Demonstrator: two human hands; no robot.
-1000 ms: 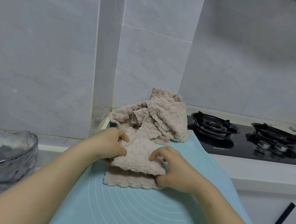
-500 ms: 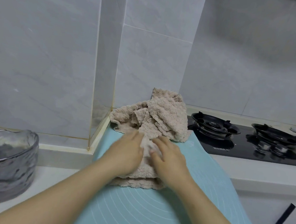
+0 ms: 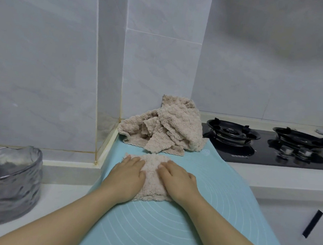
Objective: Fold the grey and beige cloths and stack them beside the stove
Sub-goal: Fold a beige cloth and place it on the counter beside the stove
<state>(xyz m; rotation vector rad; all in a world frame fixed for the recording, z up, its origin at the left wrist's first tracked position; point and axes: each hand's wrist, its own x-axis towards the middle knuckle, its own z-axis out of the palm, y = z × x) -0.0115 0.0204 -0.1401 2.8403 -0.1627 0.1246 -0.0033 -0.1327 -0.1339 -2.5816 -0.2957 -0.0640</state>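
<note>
Compared with half a second earlier, the hands lie farther apart: the left hand [image 3: 129, 174] and right hand [image 3: 178, 180] press palm-down, fingers straight and nearly together, on opposite sides of the folded beige cloth [image 3: 151, 180]. This cloth lies flat on the blue mat [image 3: 159, 234], just before the crumpled beige pile [image 3: 167, 130] beside the stove [image 3: 268, 149].

No text is legible (the small white mark [image 3: 240, 156] on the stove [image 3: 265, 147] is too blurred).
</note>
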